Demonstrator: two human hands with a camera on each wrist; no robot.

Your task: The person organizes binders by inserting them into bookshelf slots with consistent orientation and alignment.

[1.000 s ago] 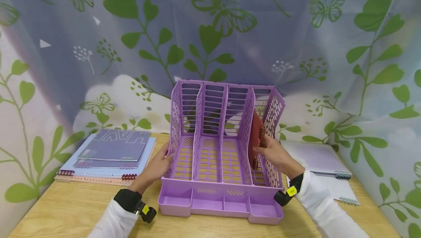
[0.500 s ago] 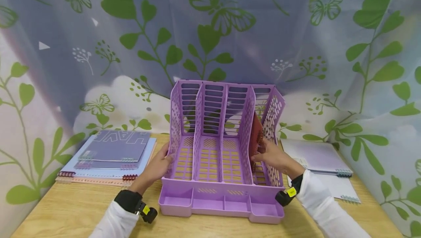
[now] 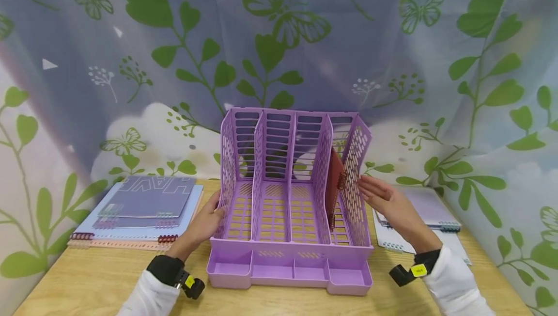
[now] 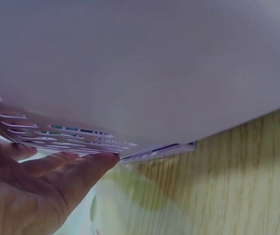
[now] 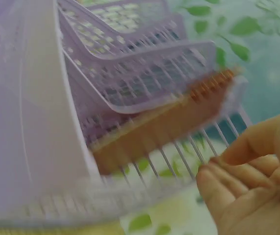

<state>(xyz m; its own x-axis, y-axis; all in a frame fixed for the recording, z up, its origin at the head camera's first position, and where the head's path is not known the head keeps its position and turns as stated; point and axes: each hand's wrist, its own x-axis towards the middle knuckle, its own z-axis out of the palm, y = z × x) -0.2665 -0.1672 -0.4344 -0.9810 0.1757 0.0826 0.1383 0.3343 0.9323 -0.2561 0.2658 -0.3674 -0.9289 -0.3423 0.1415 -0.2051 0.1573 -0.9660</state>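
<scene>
A purple file rack (image 3: 289, 244) with tall slotted dividers stands on the table. In its rightmost compartment a reddish-brown spiral notebook (image 3: 334, 185) stands on edge, close to the divider on its left. My left hand (image 3: 207, 220) rests against the rack's left side; the left wrist view shows its fingers (image 4: 93, 169) extended along the slotted wall. Just outside the right wall is my right hand (image 3: 394, 209), fingers fairly straight and nothing held. In the right wrist view the blurred notebook (image 5: 164, 125) sits apart from that hand.
At the left lies a stack of spiral notebooks (image 3: 152, 195), grey-blue on top. More notebooks (image 3: 429, 207), pale in colour, lie at the right behind my right hand. Small trays (image 3: 279, 271) run along the rack's front. A patterned curtain (image 3: 279, 78) hangs behind the wooden table (image 3: 100, 277).
My right hand has let go of the reddish-brown notebook and moved right, out of the compartment. The notebook stays standing there. My left hand keeps its place on the rack.
</scene>
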